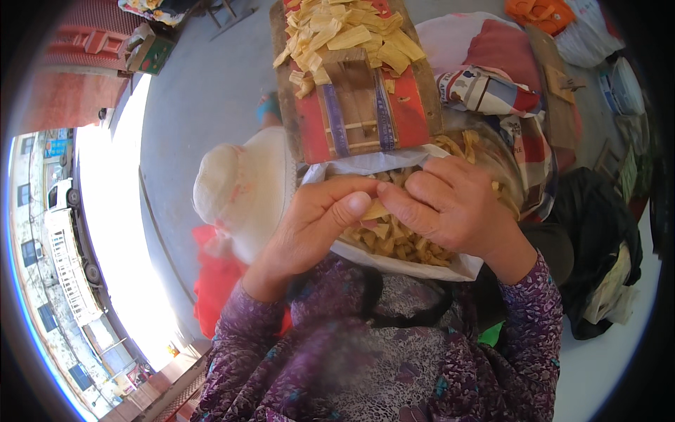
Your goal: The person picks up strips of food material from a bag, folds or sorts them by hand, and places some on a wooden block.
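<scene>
Both of my hands meet over a white-lined container (364,253) on my lap, filled with short yellowish dried strips (408,240). My left hand (327,216) pinches a flat yellow strip (375,210) between thumb and forefinger. The fingers of my right hand (448,205) are curled at the strip's other end, thumb and forefinger close to my left fingertips; whether they grip it is hidden. Just beyond stands a red-topped wooden board (414,118) with a wooden block (350,79), purple bands (384,116) and thin sticks. Loose yellow strips (350,37) are heaped on its far part.
Left of the container is a white cloth hat (227,184), with red fabric (216,279) below it. Patterned cloth (485,89) and longer yellow strips (469,145) lie to the right. Further right are a black bag (590,237) and a white bucket (625,87).
</scene>
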`<state>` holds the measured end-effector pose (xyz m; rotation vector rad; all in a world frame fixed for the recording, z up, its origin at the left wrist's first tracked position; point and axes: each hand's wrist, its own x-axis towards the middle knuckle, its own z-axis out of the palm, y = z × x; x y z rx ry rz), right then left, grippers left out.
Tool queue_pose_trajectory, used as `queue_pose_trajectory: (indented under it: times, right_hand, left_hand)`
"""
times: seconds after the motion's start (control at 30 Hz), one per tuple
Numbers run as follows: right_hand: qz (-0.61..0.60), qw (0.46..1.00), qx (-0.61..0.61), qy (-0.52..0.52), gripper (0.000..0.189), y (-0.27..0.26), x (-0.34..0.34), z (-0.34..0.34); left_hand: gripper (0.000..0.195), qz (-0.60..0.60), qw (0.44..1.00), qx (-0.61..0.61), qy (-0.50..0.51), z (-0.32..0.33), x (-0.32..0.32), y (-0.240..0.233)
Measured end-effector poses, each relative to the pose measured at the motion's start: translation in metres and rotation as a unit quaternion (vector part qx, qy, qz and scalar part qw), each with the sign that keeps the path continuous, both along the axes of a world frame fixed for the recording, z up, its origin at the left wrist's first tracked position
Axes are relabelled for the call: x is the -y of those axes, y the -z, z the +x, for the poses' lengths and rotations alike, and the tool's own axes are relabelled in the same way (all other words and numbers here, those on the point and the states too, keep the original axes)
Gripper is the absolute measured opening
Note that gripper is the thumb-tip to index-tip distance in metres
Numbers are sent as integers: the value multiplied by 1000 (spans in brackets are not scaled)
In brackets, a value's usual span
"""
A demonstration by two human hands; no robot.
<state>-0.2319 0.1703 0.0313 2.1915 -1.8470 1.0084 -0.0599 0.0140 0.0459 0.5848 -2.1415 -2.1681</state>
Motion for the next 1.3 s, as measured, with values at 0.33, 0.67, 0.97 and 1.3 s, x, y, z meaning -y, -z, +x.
queue_pose_trajectory:
  times: [0.33,0.67,0.97,1.3]
  right_hand:
    - [-18,986,140,93,28,33,-42,-11]
    - [197,861,467,-48,18,-20,-43,33]
    - [210,818,523,-116,28,-75,-37,0]
    - [194,543,817,-1,18,-3,-35,32]
  left_hand:
    - [25,396,909,-122,32,39,-22,-5]
    - [20,-40,971,-233,41,16,-31,-20]
    - [22,-658,703,-266,47,-2,-30,-60]
    - [11,-684,688,-234,66,6,-42,-19]
